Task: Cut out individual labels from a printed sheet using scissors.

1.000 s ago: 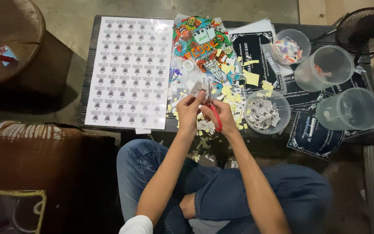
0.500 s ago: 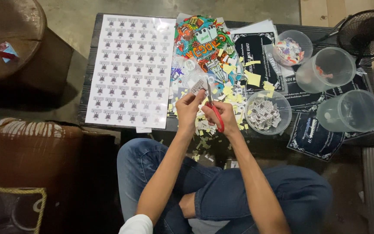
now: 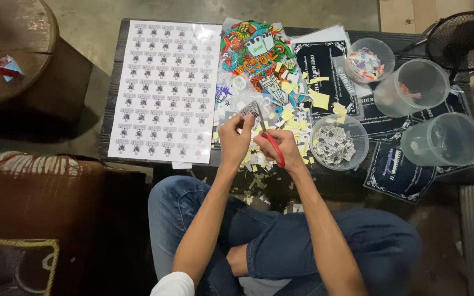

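My left hand [image 3: 236, 141] pinches a small sticker [image 3: 249, 109], and it now sits higher and nearer the colourful sheet [image 3: 250, 49] than a second ago. My right hand [image 3: 281, 148] is clamped on the red scissors [image 3: 270, 140], whose blades have swung up to meet the sticker's edge, so I judge the cut is under way. All this is at the table's [image 3: 117, 38] near edge, over a heap of yellow scraps [image 3: 292, 112]. The big sticker sheet [image 3: 165, 90] covers the left end. A tub [image 3: 338, 142] of cut pieces sits just right of my hand, three more tubs [image 3: 412, 87] beyond; nothing blocks the blades.
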